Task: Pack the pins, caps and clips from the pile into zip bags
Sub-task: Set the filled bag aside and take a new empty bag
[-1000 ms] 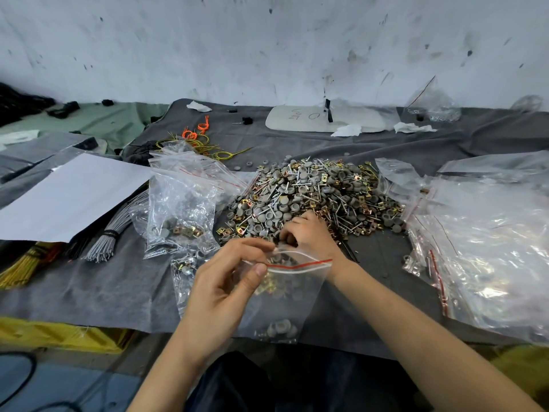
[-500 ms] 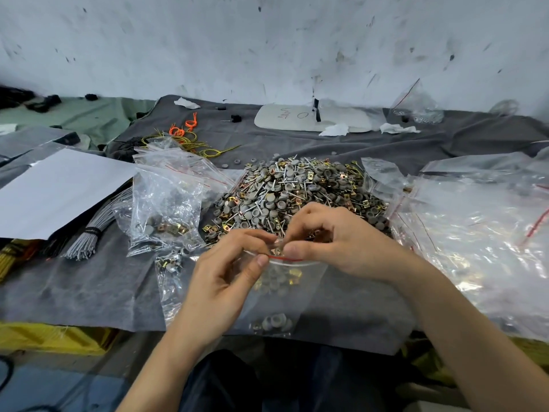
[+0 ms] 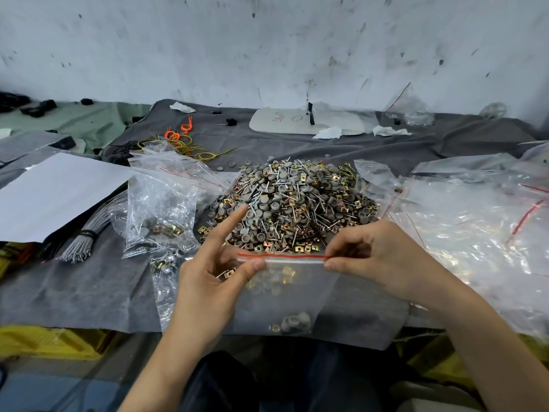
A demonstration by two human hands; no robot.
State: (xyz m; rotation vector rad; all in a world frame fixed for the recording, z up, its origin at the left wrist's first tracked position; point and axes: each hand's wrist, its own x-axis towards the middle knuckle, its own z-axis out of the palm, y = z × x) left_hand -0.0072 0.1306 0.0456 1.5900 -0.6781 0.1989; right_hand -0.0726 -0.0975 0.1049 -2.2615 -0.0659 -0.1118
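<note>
Hands: my left hand [image 3: 208, 289] and right hand [image 3: 377, 257] hold one bag stretched between them, on the near side of the pile.
Left grip: thumb and a curled finger pinch the left top corner of the small clear zip bag [image 3: 285, 295]; the forefinger sticks out straight toward the pile.
Right grip: fingers curled, thumb and a fingertip nipping the right end of the red zip strip [image 3: 282, 256].
Bag in hand: it hangs upright over the near edge of the grey felt-covered worktop [image 3: 74, 286]. Grey round caps and brass-coloured square clips show through the film. I cannot make out pins inside.
Seal: the strip runs straight and flat from pinch to pinch. I take closing to be the step in hand, but I cannot tell whether it is pressed shut all along.
Pile: the broad heap of grey caps, silver pins and brass clips [image 3: 291, 203] lies just beyond my hands, mid-worktop.
Done: a few crinkled filled bags [image 3: 160, 212] lie just left of the pile, with caps and clips in them.
Left: the heap is large, so by my reckoning most of the packing lies ahead.
Supply: the loose stack of empty clear bags [image 3: 475, 221] lies to the right.
</note>
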